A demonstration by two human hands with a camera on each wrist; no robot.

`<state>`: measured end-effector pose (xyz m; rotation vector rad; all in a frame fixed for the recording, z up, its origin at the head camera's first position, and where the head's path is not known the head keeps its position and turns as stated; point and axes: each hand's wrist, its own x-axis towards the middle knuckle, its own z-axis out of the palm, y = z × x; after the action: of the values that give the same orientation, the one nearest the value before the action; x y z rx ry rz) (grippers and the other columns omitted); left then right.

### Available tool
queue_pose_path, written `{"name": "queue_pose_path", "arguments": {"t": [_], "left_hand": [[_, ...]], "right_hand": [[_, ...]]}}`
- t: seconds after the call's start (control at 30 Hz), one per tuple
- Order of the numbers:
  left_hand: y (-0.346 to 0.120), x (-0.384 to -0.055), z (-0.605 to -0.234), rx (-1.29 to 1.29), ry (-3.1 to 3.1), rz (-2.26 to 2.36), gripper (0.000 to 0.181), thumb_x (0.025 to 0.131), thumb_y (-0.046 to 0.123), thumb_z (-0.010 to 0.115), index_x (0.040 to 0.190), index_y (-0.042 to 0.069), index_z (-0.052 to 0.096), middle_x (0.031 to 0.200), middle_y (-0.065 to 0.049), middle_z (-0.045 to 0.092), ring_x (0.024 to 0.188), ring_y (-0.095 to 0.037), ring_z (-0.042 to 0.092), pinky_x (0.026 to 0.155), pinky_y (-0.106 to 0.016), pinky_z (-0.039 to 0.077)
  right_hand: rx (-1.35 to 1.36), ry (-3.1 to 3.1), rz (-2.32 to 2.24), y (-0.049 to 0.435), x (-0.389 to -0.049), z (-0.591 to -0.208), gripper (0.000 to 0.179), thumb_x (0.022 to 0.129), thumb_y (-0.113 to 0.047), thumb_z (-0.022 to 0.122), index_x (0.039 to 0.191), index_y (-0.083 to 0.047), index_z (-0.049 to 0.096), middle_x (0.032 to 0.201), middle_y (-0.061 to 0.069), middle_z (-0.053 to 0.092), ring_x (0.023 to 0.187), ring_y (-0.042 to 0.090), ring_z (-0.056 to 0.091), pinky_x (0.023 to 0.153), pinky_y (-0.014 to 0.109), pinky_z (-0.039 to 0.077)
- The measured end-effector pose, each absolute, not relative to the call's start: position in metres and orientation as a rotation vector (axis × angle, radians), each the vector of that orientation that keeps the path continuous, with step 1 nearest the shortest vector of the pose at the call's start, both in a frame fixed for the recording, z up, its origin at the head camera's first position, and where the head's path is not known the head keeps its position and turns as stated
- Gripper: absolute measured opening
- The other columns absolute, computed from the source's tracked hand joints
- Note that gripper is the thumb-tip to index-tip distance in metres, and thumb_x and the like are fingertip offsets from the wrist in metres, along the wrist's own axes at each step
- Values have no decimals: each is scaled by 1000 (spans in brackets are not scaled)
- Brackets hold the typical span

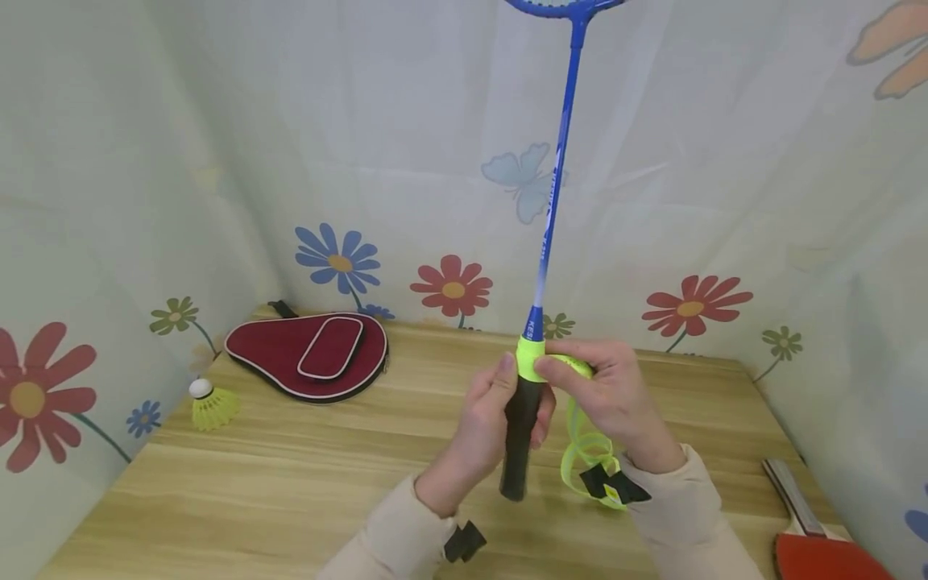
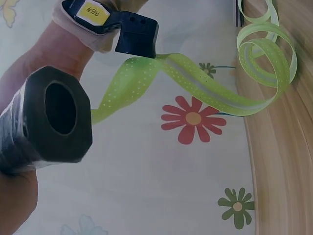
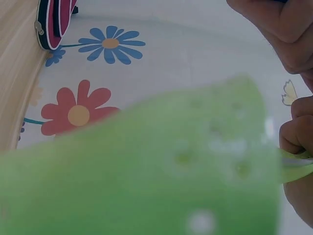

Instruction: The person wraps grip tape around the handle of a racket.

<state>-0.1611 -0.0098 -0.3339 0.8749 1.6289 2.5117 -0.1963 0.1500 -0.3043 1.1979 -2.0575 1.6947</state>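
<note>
A blue badminton racket stands nearly upright in the head view, its head cut off by the top edge. My left hand grips its black handle; the handle's hollow butt end faces the left wrist camera. Around the top of the handle sits a band of neon yellow-green overgrip tape. My right hand pinches the tape beside that band. From there the loose tape hangs in curls to the table, and a dotted stretch of tape covers much of the right wrist view.
A dark red paddle case lies at the back left of the wooden table. Near the left edge is a yellow shuttlecock. A red table tennis paddle lies at the right front. Behind hangs a flowered curtain.
</note>
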Motion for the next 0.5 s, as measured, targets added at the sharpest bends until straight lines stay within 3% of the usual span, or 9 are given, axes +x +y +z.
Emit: {"name": "queue_pose_path", "arguments": {"t": [0.17, 0.3, 0.5], "left_hand": [[-10, -165, -334, 724, 1730, 2496, 57, 107, 41, 25, 101, -8, 52, 73, -8, 57, 56, -17, 55, 57, -29, 49], [-10, -166, -332, 606, 1859, 2450, 55, 105, 46, 33, 100, -4, 57, 83, -14, 60, 66, -21, 59, 65, -32, 52], [-8, -171, -333, 435, 1977, 2374, 58, 103, 50, 34, 105, -1, 63, 76, -9, 56, 63, -19, 52, 62, -29, 44]], "right_hand": [[1062, -2060, 1671, 148, -197, -305, 19, 88, 3, 68, 106, 5, 72, 97, 8, 74, 82, 19, 68, 74, 26, 53], [938, -2035, 1657, 146, -200, -307, 20, 86, 2, 70, 106, 2, 73, 97, 7, 74, 78, 18, 67, 69, 24, 53], [876, -2047, 1626, 142, -204, -308, 21, 86, -3, 73, 107, -2, 74, 96, 7, 74, 81, 18, 71, 73, 27, 55]]}}
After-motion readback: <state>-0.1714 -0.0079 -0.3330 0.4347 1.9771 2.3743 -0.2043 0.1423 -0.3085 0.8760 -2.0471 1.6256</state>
